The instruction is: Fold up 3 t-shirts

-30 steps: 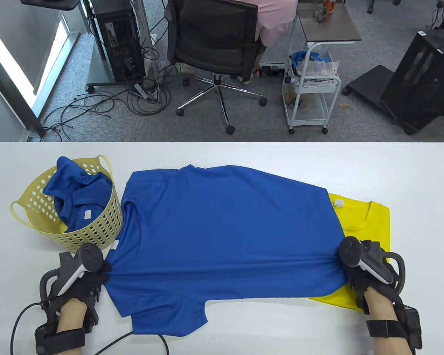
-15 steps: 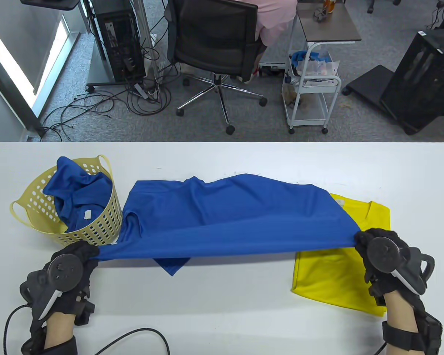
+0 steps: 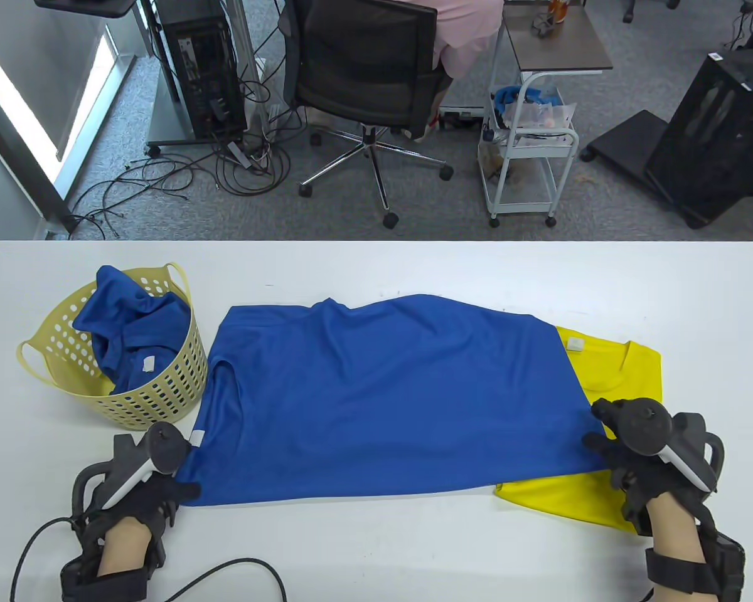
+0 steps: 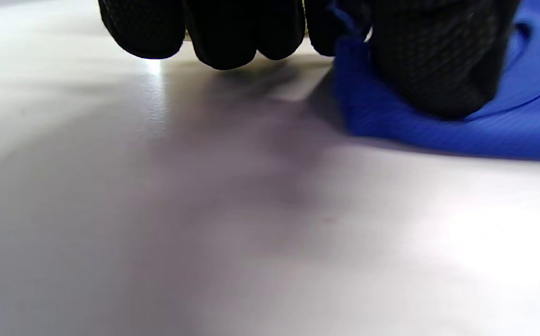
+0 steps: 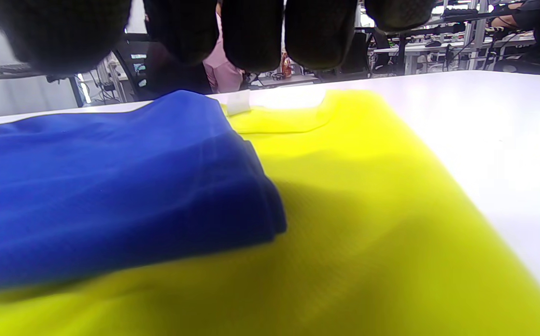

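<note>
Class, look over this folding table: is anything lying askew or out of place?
Yes. The blue t-shirt lies slanted, its right end overlapping the folded yellow t-shirt instead of bare table. Another blue shirt sits crumpled in the basket.

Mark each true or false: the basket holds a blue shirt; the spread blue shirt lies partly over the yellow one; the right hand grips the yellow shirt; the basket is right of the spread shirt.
1. The basket holds a crumpled blue shirt. True.
2. The spread shirt overlaps the yellow shirt. True.
3. The right hand grips the yellow shirt. False: it hovers open at the spread shirt's corner.
4. The basket is right of the spread shirt. False: it is on its left.
</note>
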